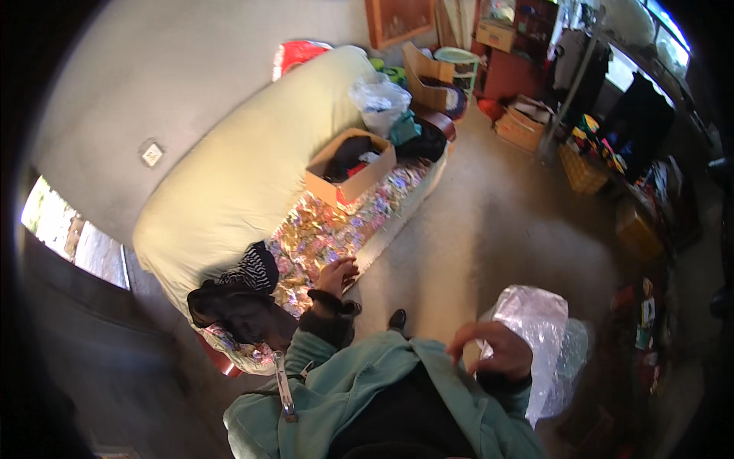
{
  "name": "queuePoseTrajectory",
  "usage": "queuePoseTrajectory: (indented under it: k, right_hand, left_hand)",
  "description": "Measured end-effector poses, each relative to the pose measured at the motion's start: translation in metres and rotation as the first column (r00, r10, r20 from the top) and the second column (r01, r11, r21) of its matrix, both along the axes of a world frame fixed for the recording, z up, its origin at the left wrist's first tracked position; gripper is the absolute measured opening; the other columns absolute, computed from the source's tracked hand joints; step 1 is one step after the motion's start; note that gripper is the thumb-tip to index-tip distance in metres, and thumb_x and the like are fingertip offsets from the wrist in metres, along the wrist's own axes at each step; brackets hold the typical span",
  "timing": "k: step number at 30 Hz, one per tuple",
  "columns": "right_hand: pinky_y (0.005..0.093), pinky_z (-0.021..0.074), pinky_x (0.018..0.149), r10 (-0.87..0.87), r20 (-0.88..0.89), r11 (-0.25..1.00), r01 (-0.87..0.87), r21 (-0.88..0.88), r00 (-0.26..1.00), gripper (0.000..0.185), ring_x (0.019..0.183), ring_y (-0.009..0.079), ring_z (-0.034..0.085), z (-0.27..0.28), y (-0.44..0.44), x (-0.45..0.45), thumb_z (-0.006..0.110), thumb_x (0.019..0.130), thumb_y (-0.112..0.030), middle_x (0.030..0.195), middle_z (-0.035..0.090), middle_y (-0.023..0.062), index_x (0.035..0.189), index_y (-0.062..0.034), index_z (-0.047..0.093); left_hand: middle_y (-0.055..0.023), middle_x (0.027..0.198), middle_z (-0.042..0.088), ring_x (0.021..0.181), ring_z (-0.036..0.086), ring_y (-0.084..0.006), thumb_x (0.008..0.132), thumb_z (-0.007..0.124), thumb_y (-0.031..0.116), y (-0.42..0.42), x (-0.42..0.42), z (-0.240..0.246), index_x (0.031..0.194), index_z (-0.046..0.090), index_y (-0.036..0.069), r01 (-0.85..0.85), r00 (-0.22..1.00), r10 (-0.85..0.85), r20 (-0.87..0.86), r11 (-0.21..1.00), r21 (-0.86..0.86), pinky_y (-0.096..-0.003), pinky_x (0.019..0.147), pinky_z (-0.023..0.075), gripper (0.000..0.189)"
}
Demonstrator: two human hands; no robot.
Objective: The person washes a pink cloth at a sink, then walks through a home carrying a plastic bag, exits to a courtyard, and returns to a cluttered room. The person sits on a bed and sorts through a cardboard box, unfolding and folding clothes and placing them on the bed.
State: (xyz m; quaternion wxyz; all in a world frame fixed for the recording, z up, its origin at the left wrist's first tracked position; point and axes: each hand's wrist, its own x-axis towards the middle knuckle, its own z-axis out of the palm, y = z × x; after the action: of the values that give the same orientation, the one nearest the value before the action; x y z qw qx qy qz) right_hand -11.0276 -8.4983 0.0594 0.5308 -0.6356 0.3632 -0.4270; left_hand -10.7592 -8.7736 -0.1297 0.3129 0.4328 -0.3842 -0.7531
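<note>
My left hand [337, 276] is over the front edge of the sofa seat, its fingers loosely bent and nothing seen in them. The seat bears a flowered cover [321, 235]. Beside that arm lies a heap of dark clothing [235, 310] with a black-and-white striped cloth [255, 269]. My right hand [502, 350] is at my right side, thumb and fingers curved apart with no object between them. Just past it are clear plastic bags or sheeting [533, 315], partly hidden by my hand and sleeve; whether they touch is unclear.
On the sofa [246, 149] are an open cardboard box [367, 172] of clothes and a filled plastic bag [381, 103]. A metal pole [576, 80], another cardboard box [522, 126] and a yellow basket [582, 169] line the right side. A wooden chair [430, 69] stands behind.
</note>
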Motion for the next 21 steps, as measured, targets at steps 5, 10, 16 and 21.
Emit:
queuePoseTrajectory:
  k: [5, 10, 16, 21]
  right_hand:
    - [0.0305, 0.0487, 0.079, -0.199, -0.178, 0.975, 0.212, 0.061, 0.964, 0.032, 0.085, 0.0164, 0.063, 0.015, -0.075, -0.013, 0.068, 0.086, -0.015, 0.088, 0.066, 0.0074, 0.115, -0.0013, 0.06]
    - [0.0276, 0.0478, 0.075, -0.397, -0.17, 0.904, 0.416, 0.096, 0.902, 0.039, 0.082, 0.0146, 0.061, 0.003, -0.116, -0.047, 0.064, 0.09, -0.029, 0.084, 0.065, 0.0083, 0.112, 0.0029, 0.06]
    - [0.0262, 0.0462, 0.072, -0.699, 0.023, 0.714, 0.696, 0.073, 0.715, 0.026, 0.075, 0.0133, 0.058, -0.005, -0.132, -0.108, 0.059, 0.091, -0.016, 0.08, 0.062, 0.0067, 0.107, 0.0044, 0.06]
    - [0.025, 0.0453, 0.066, -0.863, 0.233, 0.427, 0.894, -0.134, 0.448, 0.013, 0.067, 0.0117, 0.056, 0.003, -0.15, -0.181, 0.059, 0.092, -0.012, 0.077, 0.062, 0.0073, 0.095, 0.0007, 0.061]
  left_hand:
    - [-0.0054, 0.086, 0.064, 0.079, 0.064, -0.0181, 0.09, 0.06, 0.016, -0.055, -0.059, -0.027, 0.111, 0.06, 0.002, 0.01, 0.987, 0.008, -0.163, 0.994, 0.11, -0.0269, 0.069, 0.0505, 0.026]
    - [-0.0052, 0.084, 0.064, 0.078, 0.063, -0.0196, 0.091, 0.059, 0.021, -0.094, -0.053, -0.074, 0.102, 0.062, 0.004, -0.062, 0.982, 0.093, -0.167, 0.981, 0.183, -0.029, 0.066, 0.0496, 0.021]
    - [-0.0022, 0.066, 0.052, 0.061, 0.055, -0.02, 0.089, 0.065, 0.025, -0.149, -0.03, -0.124, 0.082, 0.058, 0.011, -0.278, 0.931, 0.33, -0.154, 0.918, 0.284, -0.0313, 0.054, 0.0466, 0.017]
    - [0.0008, 0.046, 0.041, 0.04, 0.041, -0.0123, 0.087, 0.068, 0.031, -0.177, -0.054, -0.123, 0.057, 0.048, 0.014, -0.428, 0.896, 0.441, -0.052, 0.889, 0.162, -0.0254, 0.04, 0.0363, 0.04]
